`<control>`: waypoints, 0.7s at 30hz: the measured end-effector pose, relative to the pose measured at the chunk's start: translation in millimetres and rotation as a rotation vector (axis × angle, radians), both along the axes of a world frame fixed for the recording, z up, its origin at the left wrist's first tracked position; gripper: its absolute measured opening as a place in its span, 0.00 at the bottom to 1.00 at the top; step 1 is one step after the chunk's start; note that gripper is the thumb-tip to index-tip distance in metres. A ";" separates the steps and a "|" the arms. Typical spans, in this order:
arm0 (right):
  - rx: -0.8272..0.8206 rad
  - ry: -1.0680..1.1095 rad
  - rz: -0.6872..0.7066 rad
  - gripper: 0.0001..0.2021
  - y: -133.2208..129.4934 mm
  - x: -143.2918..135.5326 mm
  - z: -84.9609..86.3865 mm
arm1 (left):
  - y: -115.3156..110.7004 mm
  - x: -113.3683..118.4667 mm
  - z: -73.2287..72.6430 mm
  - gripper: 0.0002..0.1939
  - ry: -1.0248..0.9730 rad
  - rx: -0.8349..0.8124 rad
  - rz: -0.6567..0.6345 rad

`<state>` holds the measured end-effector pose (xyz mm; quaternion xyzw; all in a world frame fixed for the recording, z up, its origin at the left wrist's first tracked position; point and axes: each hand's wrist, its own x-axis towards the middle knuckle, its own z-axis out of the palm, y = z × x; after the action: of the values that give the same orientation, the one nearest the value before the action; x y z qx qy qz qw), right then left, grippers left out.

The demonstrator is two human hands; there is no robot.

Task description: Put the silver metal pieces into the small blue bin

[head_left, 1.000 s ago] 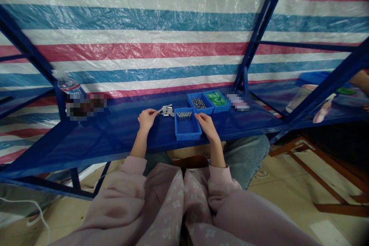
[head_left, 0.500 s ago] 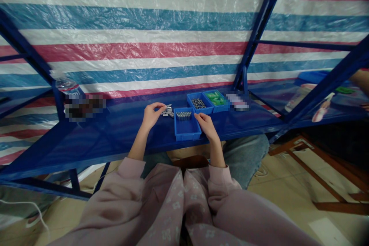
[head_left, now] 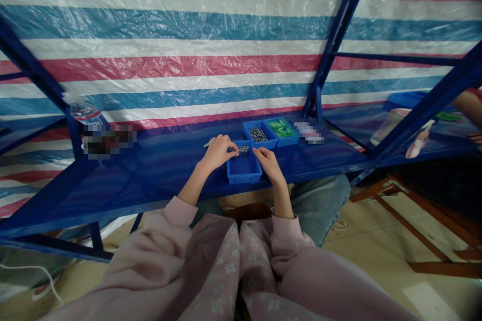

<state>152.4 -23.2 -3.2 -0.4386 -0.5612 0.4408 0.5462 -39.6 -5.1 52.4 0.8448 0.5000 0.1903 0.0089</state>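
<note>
A blue plastic bin (head_left: pixel 244 174) sits near the front edge of the table, with small silvery metal cylinders (head_left: pixel 244 149) standing in rows at its far end. My left hand (head_left: pixel 220 151) reaches over the bin's left rim. Its thumb and fingers are pinched at the left end of the rows, on what looks like one such cylinder, mostly hidden by the fingertips. On the other side, my right hand (head_left: pixel 266 160) grips the bin's right rim near the far corner. Behind my left hand, loose metal pieces (head_left: pixel 207 144) lie on the table, largely covered by the hand.
Behind the bin stand a blue bin of small metal parts (head_left: pixel 258 135) and another holding green pieces (head_left: pixel 279 128). A plastic bottle (head_left: pixel 86 112) stands at the far left. Blue frame posts (head_left: pixel 327 60) rise from the table (head_left: pixel 158 170). Another person's arm (head_left: pixel 469 105) shows at the right edge.
My left hand has moved right, from the loose pile of metal pieces to the rows inside the bin. My right hand stays on the bin's rim.
</note>
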 end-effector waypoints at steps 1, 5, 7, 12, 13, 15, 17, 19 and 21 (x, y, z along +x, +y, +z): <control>0.003 0.001 -0.001 0.22 0.0 -0.1 0.0 | -0.2 0.6 0.4 0.07 0.023 0.007 0.001; 0.007 -0.001 -0.004 0.22 0.4 -0.2 -0.5 | -1.4 2.2 2.5 0.06 0.066 0.014 0.010; 0.006 -0.004 -0.002 0.22 0.7 0.0 -1.0 | -1.9 3.1 3.8 0.05 0.074 0.009 0.022; 0.012 -0.016 -0.008 0.22 1.4 0.4 -1.7 | -2.4 5.7 6.5 0.04 0.087 -0.001 0.042; 0.013 -0.015 -0.007 0.22 1.4 0.4 -1.6 | -2.5 6.1 6.8 0.04 0.087 -0.001 0.045; 0.015 -0.008 -0.005 0.22 1.5 0.2 -1.3 | -2.9 7.0 7.2 0.04 0.092 0.002 0.058; 0.012 0.003 -0.001 0.22 1.3 -0.2 -1.0 | -3.6 7.8 7.8 0.04 0.110 0.006 0.071; 0.004 0.013 0.002 0.22 0.9 -0.7 -0.6 | -4.5 8.9 8.8 0.06 0.136 0.007 0.080; -0.001 0.022 0.005 0.22 0.2 -1.0 -0.3 | -5.2 10.5 10.2 0.08 0.165 0.001 0.087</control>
<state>151.5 -23.0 -3.4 -0.4326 -0.5561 0.4473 0.5509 -29.1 -10.3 62.6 0.8352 0.5350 0.1207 -0.0409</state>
